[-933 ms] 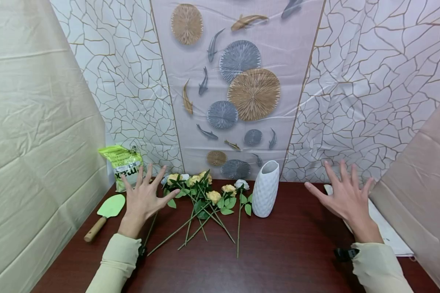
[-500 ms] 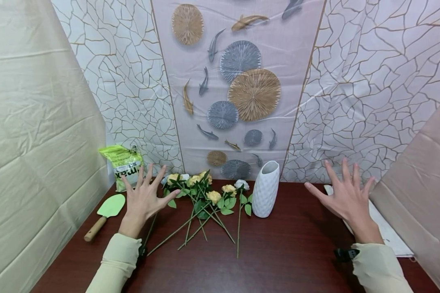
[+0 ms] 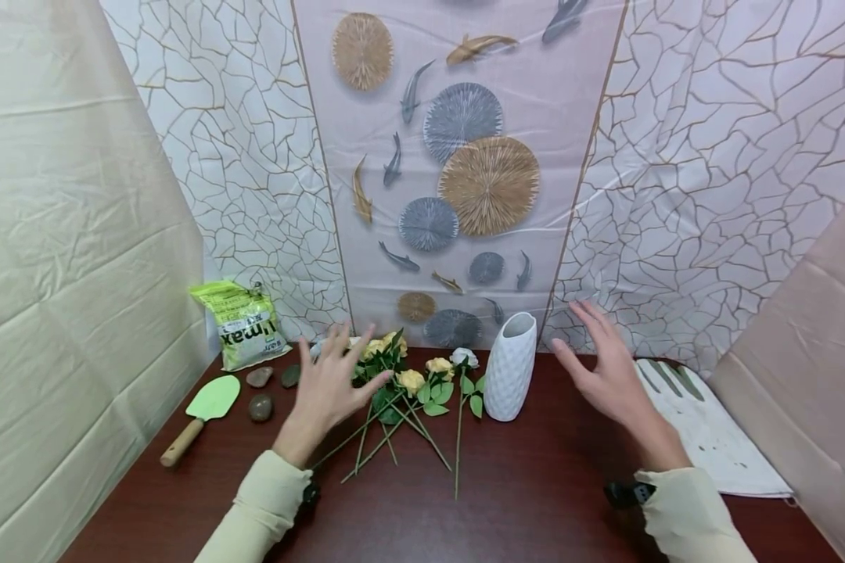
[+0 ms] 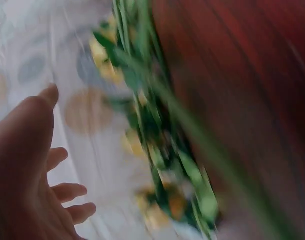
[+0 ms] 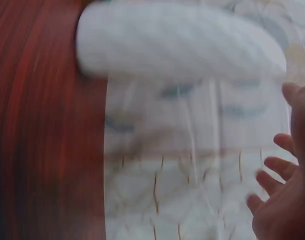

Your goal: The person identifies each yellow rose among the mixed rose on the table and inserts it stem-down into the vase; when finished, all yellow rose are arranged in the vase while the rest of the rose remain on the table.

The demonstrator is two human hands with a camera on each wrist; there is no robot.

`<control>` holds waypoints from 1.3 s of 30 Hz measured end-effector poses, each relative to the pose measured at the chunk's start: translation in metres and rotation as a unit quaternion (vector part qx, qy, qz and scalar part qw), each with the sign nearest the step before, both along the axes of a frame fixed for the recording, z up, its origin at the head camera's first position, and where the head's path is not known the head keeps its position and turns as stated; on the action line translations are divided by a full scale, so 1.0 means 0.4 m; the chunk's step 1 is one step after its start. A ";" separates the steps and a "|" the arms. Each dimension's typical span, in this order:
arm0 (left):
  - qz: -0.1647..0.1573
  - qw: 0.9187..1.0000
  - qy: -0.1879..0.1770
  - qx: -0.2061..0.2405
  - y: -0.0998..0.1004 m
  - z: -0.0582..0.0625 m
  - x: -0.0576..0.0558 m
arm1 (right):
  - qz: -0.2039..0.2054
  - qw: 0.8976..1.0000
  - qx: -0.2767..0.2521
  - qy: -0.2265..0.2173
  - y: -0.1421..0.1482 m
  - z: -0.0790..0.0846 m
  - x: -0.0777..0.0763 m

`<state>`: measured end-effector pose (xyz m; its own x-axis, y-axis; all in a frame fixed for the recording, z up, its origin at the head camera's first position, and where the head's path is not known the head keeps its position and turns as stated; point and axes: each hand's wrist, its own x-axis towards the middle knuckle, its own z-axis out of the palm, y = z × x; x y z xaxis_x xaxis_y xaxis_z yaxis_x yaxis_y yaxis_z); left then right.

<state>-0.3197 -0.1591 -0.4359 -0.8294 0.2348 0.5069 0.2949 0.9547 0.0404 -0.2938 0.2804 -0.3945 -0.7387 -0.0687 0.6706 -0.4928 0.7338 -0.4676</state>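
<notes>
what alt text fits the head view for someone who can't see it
A person's empty left hand hovers near yellow and white flowers, the empty right hand near a standing white vase, over a dark red table. A green trowel, stones and a green bag sit at left, a flat white item at right.

L hand (image 3: 329,387) hides some of the roses (image 3: 411,381) nr tabletop's (image 3: 535,485) back edge; all blurred in L wrist view. Vase (image 3: 510,367) blurred in R wrist view, R hand (image 3: 609,375) cut off there. White cloth item (image 3: 721,442), tabletop's R edge: type unclear. Bag's (image 3: 242,324) fine print too sm. Sleeves (image 3: 690,516) cut at frame bottom.
</notes>
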 end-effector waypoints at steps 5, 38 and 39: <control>-0.084 0.996 0.012 0.040 0.120 0.001 0.004 | 0.064 0.991 -0.093 -0.073 -0.108 -0.008 -0.015; -0.103 0.935 -0.284 0.188 0.062 0.086 0.013 | 0.071 0.977 -0.156 -0.129 -0.218 0.001 0.040; -0.107 0.935 -0.275 0.196 0.061 0.095 0.015 | 0.072 0.976 -0.159 -0.132 -0.217 -0.001 0.038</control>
